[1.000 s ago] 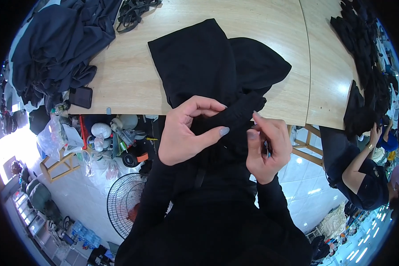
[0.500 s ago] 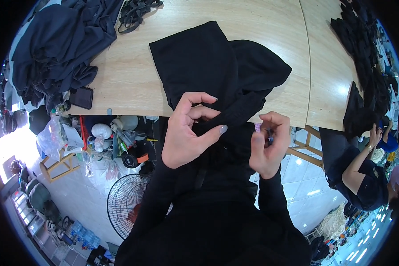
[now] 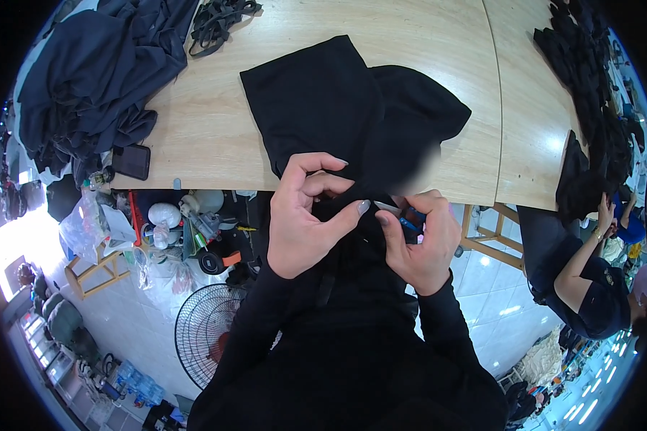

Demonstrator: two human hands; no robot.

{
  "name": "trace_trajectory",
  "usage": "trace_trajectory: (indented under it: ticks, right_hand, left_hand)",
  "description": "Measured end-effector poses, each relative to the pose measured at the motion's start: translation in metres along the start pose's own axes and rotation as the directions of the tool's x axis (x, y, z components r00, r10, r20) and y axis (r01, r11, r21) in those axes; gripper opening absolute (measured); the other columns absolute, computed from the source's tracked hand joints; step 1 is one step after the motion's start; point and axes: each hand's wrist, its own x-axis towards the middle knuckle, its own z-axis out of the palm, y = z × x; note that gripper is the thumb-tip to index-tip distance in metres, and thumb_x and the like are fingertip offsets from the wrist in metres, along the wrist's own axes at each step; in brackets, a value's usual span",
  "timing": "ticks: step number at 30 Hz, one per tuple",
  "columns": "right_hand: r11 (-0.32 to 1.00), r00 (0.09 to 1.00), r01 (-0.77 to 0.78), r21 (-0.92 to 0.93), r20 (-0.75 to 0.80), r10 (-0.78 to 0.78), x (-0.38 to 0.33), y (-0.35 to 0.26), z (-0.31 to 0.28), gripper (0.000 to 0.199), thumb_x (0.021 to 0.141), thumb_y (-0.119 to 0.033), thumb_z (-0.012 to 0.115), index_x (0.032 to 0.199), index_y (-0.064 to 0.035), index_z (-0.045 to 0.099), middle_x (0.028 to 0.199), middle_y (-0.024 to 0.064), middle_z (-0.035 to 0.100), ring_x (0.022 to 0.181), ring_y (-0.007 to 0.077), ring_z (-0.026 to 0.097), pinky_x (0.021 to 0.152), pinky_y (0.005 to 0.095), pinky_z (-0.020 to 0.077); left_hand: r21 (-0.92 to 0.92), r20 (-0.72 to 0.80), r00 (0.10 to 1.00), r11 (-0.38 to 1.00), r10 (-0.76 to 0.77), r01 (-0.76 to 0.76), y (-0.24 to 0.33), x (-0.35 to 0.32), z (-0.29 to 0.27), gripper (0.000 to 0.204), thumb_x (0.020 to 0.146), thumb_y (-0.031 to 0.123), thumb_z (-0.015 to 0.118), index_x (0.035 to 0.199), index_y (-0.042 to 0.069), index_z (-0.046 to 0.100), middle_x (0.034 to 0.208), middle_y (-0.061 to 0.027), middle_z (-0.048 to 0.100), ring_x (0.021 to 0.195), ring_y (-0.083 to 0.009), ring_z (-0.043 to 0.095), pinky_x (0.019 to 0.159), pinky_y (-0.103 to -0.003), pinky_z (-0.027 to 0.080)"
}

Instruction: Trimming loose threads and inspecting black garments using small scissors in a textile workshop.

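A black garment (image 3: 316,100) lies folded on the table, its near end hanging over the front edge toward me. My left hand (image 3: 309,215) is closed on that near end, thumb and fingers pinching the cloth. Close beside it, at the right, my right hand (image 3: 428,241) curls around small blue-handled thread snips (image 3: 410,224). Their pale tip points left toward the pinched cloth; the fingers cover most of the tool. Whether the tip touches the fabric I cannot tell. Part of the garment by my right hand is blurred.
Dark cloth (image 3: 101,72) is heaped at the table's left, with a phone (image 3: 131,161) near the edge and black straps (image 3: 219,25) behind. A fan (image 3: 205,330) stands below left. On the right, another person (image 3: 589,287) handles black garments (image 3: 579,93).
My right hand has moved left and turned, bringing the snips close to the cloth at my left fingers. My left hand has barely shifted and keeps its pinch.
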Motion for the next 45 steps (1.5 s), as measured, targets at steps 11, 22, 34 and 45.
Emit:
trace_trajectory:
  ticks: [11, 22, 34, 45]
  right_hand:
    - [1.000, 0.976, 0.014, -0.026, -0.217, -0.020, -0.003, -0.014, 0.010, 0.036, 0.091, -0.025, 0.093, 0.099, 0.0028, 0.071, 0.077, 0.0134, 0.072, 0.060, 0.0210, 0.067, 0.053, 0.0298, 0.0452]
    - [0.999, 0.978, 0.048, 0.019, -0.205, -0.043, -0.003, -0.013, 0.013, 0.034, 0.093, -0.025, 0.091, 0.096, 0.0030, 0.072, 0.076, 0.0146, 0.074, 0.060, 0.0225, 0.073, 0.052, 0.0280, 0.0465]
    - [0.999, 0.982, 0.025, 0.041, -0.190, -0.017, -0.001, -0.008, 0.015, 0.035, 0.092, -0.027, 0.092, 0.096, 0.0023, 0.074, 0.077, 0.0146, 0.075, 0.060, 0.0215, 0.073, 0.052, 0.0270, 0.0461]
    - [0.999, 0.978, 0.023, 0.049, -0.209, -0.012, -0.001, -0.005, 0.019, 0.033, 0.092, -0.026, 0.092, 0.093, 0.0018, 0.073, 0.078, 0.0150, 0.076, 0.060, 0.0220, 0.072, 0.052, 0.0286, 0.0459]
  left_hand:
    - [-0.298, -0.200, 0.979, 0.954, -0.025, -0.036, -0.008, -0.015, 0.038, 0.071, 0.086, -0.014, 0.084, 0.138, 0.006, 0.039, 0.107, -0.0119, 0.074, 0.092, -0.0114, 0.070, 0.083, -0.026, 0.055]
    - [-0.331, -0.266, 0.964, 0.941, -0.019, -0.073, -0.010, -0.017, 0.038, 0.069, 0.086, -0.016, 0.082, 0.134, 0.008, 0.039, 0.107, -0.0121, 0.073, 0.090, -0.0099, 0.068, 0.081, -0.024, 0.054]
    - [-0.287, -0.241, 0.970, 0.955, 0.000, -0.071, -0.010, -0.017, 0.036, 0.066, 0.087, -0.014, 0.082, 0.131, 0.008, 0.038, 0.105, -0.0135, 0.074, 0.088, -0.0104, 0.069, 0.079, -0.024, 0.054]
    - [-0.251, -0.244, 0.969, 0.962, 0.042, -0.105, -0.014, -0.017, 0.036, 0.066, 0.087, -0.014, 0.083, 0.132, 0.007, 0.038, 0.103, -0.0137, 0.073, 0.088, -0.0116, 0.068, 0.081, -0.026, 0.054]
